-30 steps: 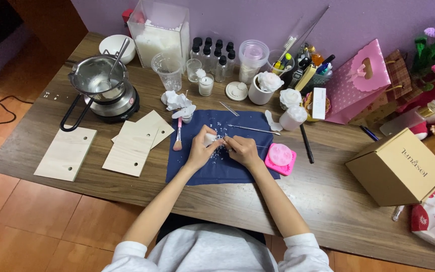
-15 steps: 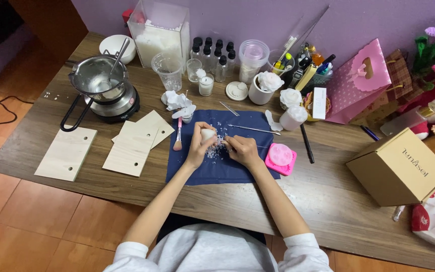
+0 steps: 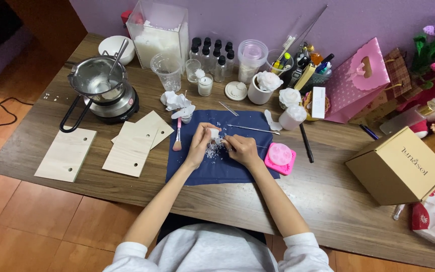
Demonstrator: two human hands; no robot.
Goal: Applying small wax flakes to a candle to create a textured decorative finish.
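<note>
At the far left of the table [image 3: 36, 126] lie pale wooden boards [image 3: 67, 154], each with small holes, and behind them a metal pot [image 3: 96, 80] sits on a small black burner [image 3: 111, 105]. A pink-handled brush [image 3: 177, 135] rests at the left edge of the blue cloth [image 3: 217, 168]. Over that cloth the left hand [image 3: 200, 145] has its fingers closed around a small white piece [image 3: 214, 133], held just above a scatter of white crumbs [image 3: 211, 152]. Right beside it, the right hand [image 3: 241, 149] pinches a thin tool whose tip meets the white piece; the tool is too small to make out. A long metal pick [image 3: 252, 129] lies on the cloth behind the hands. Just right of the right hand sits a pink round mould [image 3: 280, 157], then a black pen [image 3: 305, 142], and farther right a brown cardboard box [image 3: 397, 165].
</note>
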